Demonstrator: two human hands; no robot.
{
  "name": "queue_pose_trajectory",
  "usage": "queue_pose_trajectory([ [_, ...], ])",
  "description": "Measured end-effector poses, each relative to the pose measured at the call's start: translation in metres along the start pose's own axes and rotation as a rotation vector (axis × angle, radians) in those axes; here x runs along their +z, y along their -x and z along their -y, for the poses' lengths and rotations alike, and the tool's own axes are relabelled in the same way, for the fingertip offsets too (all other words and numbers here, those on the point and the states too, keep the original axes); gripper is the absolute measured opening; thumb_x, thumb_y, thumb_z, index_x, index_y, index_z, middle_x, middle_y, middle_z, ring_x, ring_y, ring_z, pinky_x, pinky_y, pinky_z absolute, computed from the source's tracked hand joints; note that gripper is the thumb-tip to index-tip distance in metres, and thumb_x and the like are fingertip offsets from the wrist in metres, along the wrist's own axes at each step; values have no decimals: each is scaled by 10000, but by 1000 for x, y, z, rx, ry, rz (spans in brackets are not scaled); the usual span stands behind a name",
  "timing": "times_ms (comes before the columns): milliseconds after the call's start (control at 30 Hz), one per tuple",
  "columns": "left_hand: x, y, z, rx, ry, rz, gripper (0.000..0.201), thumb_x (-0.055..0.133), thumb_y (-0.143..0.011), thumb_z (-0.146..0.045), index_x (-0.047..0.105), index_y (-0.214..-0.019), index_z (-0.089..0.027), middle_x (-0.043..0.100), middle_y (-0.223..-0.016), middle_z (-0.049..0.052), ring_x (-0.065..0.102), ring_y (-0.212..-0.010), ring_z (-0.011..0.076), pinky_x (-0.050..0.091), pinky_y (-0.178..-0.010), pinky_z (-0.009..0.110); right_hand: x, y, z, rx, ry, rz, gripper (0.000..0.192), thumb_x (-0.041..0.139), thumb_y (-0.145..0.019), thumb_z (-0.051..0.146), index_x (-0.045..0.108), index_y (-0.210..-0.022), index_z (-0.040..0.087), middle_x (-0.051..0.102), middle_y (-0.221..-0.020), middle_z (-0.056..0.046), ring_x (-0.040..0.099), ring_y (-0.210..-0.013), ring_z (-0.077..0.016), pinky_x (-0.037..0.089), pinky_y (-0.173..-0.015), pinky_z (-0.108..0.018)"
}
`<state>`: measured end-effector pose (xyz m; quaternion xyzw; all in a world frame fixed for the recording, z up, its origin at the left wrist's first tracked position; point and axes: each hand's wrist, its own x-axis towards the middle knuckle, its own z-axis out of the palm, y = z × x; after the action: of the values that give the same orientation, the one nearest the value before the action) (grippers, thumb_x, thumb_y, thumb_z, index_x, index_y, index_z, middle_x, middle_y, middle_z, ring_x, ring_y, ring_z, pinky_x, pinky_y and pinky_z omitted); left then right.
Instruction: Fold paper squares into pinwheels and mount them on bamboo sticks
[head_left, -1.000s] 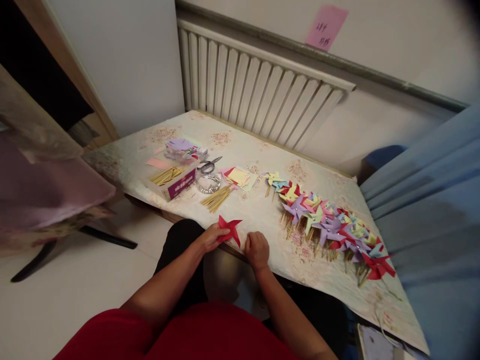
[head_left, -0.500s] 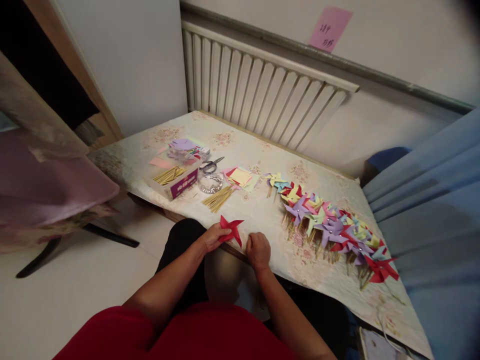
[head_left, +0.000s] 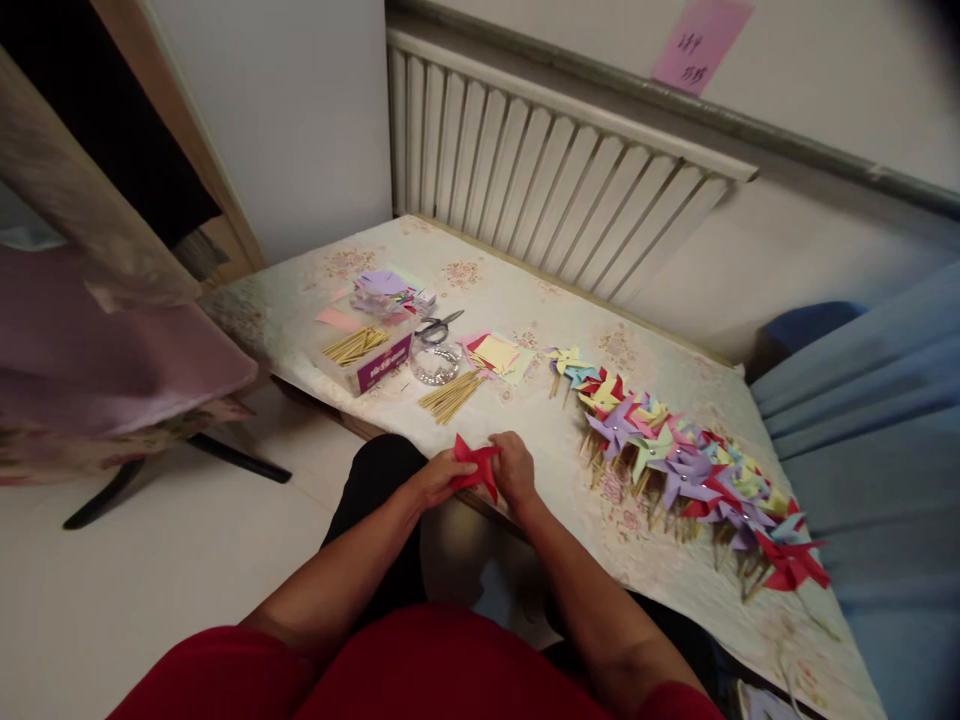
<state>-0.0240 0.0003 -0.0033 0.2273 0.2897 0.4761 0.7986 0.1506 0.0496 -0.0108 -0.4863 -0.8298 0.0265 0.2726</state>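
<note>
My left hand grips a red paper pinwheel by its left side, thumb on top, just over the table's front edge. My right hand is closed at the pinwheel's right side, its fingertips at the paper. Whatever is between those fingers, if anything, is hidden. Beyond the hands lie a bundle of thin wooden sticks, a stack of coloured paper squares and a round clear dish of small shiny pieces.
Rows of finished pinwheels on sticks cover the table's right part. At left stand a box of sticks, black-handled scissors and a clear container with coloured paper. A radiator is behind, a blue curtain at right.
My right hand has come up from the table edge to the red pinwheel, which has turned slightly in my left hand. The view has shifted a little left.
</note>
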Motion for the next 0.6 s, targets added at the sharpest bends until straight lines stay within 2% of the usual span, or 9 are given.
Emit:
queue_pose_trajectory([
  [133,-1,0,1,-12,22,-23,334,898,-568,-179,733,-839,-76,734,-770,77,673,-667,156,504,-696,274,11,-27,3,-171,19,76,413,497,-883,69,623,-1260,182,635,-1279,-109,562,-1124,-234,442,-978,-356],
  [233,-1,0,2,-21,31,-16,319,895,-570,-171,743,-835,-79,737,-774,83,673,-678,160,498,-698,272,20,-43,3,-245,63,138,527,483,-875,35,563,-1368,201,571,-1418,-116,568,-1172,-250,447,-992,-407],
  [400,-3,-1,5,-32,4,-14,326,888,-592,-186,757,-871,-82,743,-807,93,675,-705,166,498,-724,282,30,-60,5,-294,119,202,637,459,-865,27,467,-1473,216,474,-1526,-101,598,-1099,-252,485,-902,-400],
  [600,-5,-1,5,-43,-6,-15,329,875,-606,-157,767,-908,-86,745,-820,100,676,-704,171,499,-703,277,34,-70,6,-298,155,233,644,461,-856,52,476,-1474,233,457,-1543,-76,602,-954,-239,508,-799,-378],
])
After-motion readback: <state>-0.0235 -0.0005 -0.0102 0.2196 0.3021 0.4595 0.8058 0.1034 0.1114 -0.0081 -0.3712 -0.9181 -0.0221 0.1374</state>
